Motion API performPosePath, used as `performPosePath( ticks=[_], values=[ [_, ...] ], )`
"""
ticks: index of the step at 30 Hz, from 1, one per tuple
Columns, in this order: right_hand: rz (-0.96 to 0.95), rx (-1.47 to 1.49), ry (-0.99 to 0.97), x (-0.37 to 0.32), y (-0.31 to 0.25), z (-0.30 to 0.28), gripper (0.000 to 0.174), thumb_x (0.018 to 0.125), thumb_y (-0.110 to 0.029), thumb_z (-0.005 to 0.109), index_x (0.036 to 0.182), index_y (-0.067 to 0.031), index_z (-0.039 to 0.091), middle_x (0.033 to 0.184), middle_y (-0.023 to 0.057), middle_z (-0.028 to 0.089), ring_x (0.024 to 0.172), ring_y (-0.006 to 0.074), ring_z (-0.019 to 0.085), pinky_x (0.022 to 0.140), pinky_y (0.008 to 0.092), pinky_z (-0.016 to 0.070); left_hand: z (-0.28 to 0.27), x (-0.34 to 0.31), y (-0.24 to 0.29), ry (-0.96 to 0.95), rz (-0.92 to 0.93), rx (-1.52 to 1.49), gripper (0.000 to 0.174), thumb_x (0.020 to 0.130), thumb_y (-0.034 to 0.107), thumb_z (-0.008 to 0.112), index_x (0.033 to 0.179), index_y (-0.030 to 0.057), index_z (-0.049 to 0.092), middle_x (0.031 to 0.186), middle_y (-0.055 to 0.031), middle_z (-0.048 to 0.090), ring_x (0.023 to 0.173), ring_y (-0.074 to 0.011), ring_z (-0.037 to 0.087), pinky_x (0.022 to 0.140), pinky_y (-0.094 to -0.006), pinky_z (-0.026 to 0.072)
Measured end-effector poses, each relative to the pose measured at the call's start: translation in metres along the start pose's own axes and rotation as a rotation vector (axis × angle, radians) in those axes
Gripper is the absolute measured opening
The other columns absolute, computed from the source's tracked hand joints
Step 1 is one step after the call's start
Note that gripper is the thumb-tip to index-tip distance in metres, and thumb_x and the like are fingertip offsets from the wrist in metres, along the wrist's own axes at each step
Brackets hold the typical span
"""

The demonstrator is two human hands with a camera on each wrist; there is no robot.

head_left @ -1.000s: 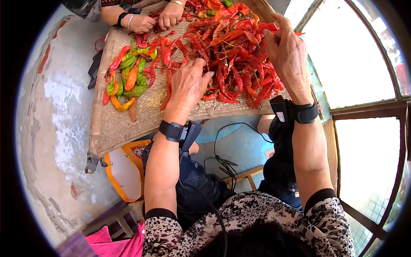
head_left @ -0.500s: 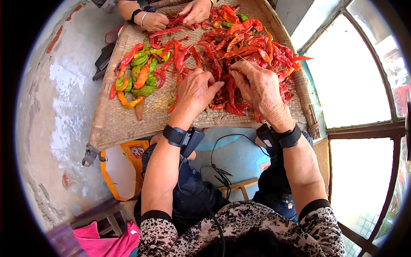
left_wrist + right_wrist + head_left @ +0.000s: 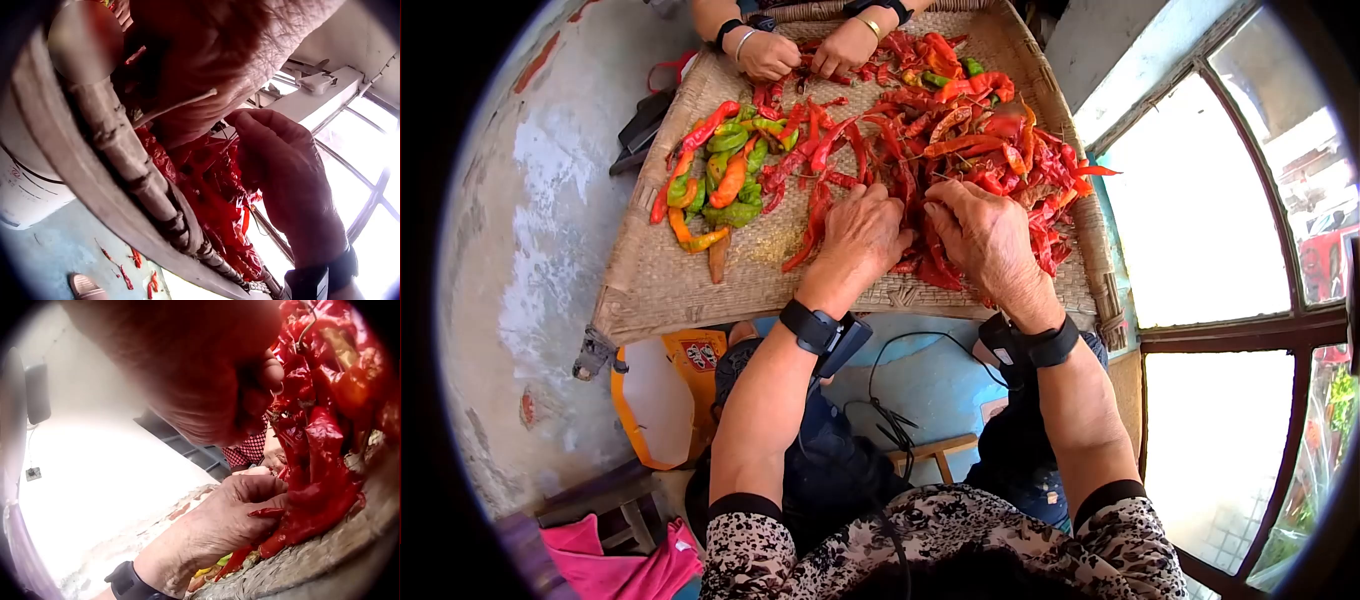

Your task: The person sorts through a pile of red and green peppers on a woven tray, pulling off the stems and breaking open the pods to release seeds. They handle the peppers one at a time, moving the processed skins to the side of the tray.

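Observation:
Dried red chili peppers (image 3: 990,150) lie heaped on a woven tray (image 3: 670,290). At the heap's near edge, my left hand (image 3: 860,235) has its fingers curled round a red chili pepper (image 3: 269,513). A pale stem (image 3: 178,107) sticks out beside that hand in the left wrist view. My right hand (image 3: 985,235) works close to it, thumb and fingertips pinched together at a chili pepper in the heap (image 3: 219,187). Its fingertips are partly hidden in both wrist views.
Green and orange peppers (image 3: 725,175) form a small pile at left on the tray. Across it, another person's hands (image 3: 768,55) handle red chilies. Windows (image 3: 1210,200) stand at right, a wall (image 3: 530,200) at left. Fallen chilies (image 3: 126,277) lie on the floor.
My right hand came from the heap's far right side down and left to meet the left hand. Both hands now work close together. The other person's hands shifted right in view.

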State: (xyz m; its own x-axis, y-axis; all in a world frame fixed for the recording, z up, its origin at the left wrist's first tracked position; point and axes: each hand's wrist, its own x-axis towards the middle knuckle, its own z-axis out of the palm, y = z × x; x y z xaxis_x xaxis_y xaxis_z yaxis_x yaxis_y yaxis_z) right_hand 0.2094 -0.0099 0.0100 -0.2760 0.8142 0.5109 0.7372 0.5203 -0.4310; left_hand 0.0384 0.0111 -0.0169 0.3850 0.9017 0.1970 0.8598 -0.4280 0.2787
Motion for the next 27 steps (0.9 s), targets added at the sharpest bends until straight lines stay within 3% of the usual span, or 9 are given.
performPosePath(
  ticks=[5,6,9,11,13,16,22,24,27],
  values=[
    [-0.001,-0.002,0.037,-0.001,-0.001,-0.001,0.012,0.088,-0.017,0.063,0.095,-0.0071,0.064,0.084,0.0110,0.068,0.072,0.0319,0.067,0.059,0.0403,0.0540,-0.003,0.000,-0.008,0.127,-0.072,-0.082,0.017,0.079,0.016,0.072,0.087,0.0021,0.065,0.090,-0.0139,0.062,0.094,-0.0325,0.059,0.079,-0.0429,0.0484],
    [-0.007,-0.004,0.039,-0.001,-0.001,-0.001,0.012,0.088,-0.017,0.063,0.095,-0.0071,0.064,0.084,0.0110,0.068,0.072,0.0319,0.067,0.059,0.0403,0.0540,-0.009,0.000,-0.009,0.180,-0.062,-0.152,0.017,0.083,0.015,0.069,0.087,0.0012,0.060,0.087,-0.0145,0.062,0.086,-0.0318,0.061,0.073,-0.0420,0.0489],
    [0.041,0.041,0.025,0.000,-0.002,-0.001,0.016,0.089,-0.017,0.064,0.098,-0.0045,0.064,0.082,0.0128,0.067,0.072,0.0328,0.067,0.060,0.0404,0.0533,-0.016,0.001,-0.007,0.285,-0.138,-0.382,0.018,0.087,0.016,0.067,0.090,0.0010,0.057,0.086,-0.0150,0.063,0.078,-0.0301,0.062,0.067,-0.0397,0.0484],
    [0.175,0.210,-0.007,0.000,-0.006,-0.001,0.023,0.089,-0.019,0.065,0.104,-0.0012,0.063,0.080,0.0149,0.067,0.072,0.0338,0.067,0.061,0.0407,0.0524,-0.023,-0.003,0.001,0.251,-0.159,-0.424,0.015,0.088,0.013,0.064,0.095,0.0034,0.055,0.087,-0.0167,0.062,0.078,-0.0343,0.062,0.067,-0.0445,0.0490],
    [0.222,0.258,-0.044,0.002,-0.009,-0.002,0.029,0.090,-0.020,0.066,0.109,0.0011,0.062,0.075,0.0166,0.066,0.069,0.0332,0.067,0.061,0.0397,0.0518,-0.019,-0.007,0.006,0.321,0.103,-0.551,0.013,0.089,0.010,0.062,0.096,0.0026,0.055,0.087,-0.0167,0.062,0.081,-0.0351,0.062,0.068,-0.0444,0.0496],
    [0.285,0.404,-0.013,0.001,-0.006,-0.002,0.027,0.091,-0.022,0.066,0.102,0.0029,0.064,0.066,0.0180,0.063,0.062,0.0302,0.065,0.058,0.0381,0.0496,-0.015,-0.007,0.012,0.333,0.153,-0.480,0.016,0.087,0.004,0.062,0.101,0.0014,0.054,0.090,-0.0176,0.062,0.084,-0.0354,0.063,0.070,-0.0433,0.0502],
    [0.223,0.300,0.016,0.002,-0.006,-0.005,0.027,0.092,-0.022,0.065,0.083,0.0027,0.058,0.062,0.0178,0.055,0.054,0.0285,0.055,0.054,0.0381,0.0446,-0.013,-0.006,0.013,0.243,0.188,-0.487,0.016,0.088,0.004,0.061,0.102,0.0003,0.055,0.091,-0.0166,0.063,0.081,-0.0342,0.063,0.070,-0.0427,0.0492],
    [0.198,0.284,0.055,0.003,-0.005,-0.007,0.028,0.093,-0.022,0.064,0.080,0.0022,0.055,0.061,0.0170,0.053,0.053,0.0283,0.053,0.053,0.0380,0.0436,-0.028,-0.003,0.002,0.237,0.139,-0.507,0.010,0.091,0.010,0.060,0.096,0.0018,0.058,0.090,-0.0156,0.065,0.085,-0.0341,0.064,0.070,-0.0426,0.0509],
    [0.216,0.382,-0.056,0.005,-0.004,-0.016,0.034,0.095,-0.024,0.063,0.076,0.0015,0.052,0.058,0.0136,0.047,0.052,0.0251,0.047,0.052,0.0373,0.0407,-0.039,-0.003,-0.027,0.237,-0.091,-0.389,0.018,0.095,0.016,0.057,0.103,0.0005,0.059,0.090,-0.0156,0.066,0.081,-0.0315,0.064,0.069,-0.0388,0.0497]
  ],
)
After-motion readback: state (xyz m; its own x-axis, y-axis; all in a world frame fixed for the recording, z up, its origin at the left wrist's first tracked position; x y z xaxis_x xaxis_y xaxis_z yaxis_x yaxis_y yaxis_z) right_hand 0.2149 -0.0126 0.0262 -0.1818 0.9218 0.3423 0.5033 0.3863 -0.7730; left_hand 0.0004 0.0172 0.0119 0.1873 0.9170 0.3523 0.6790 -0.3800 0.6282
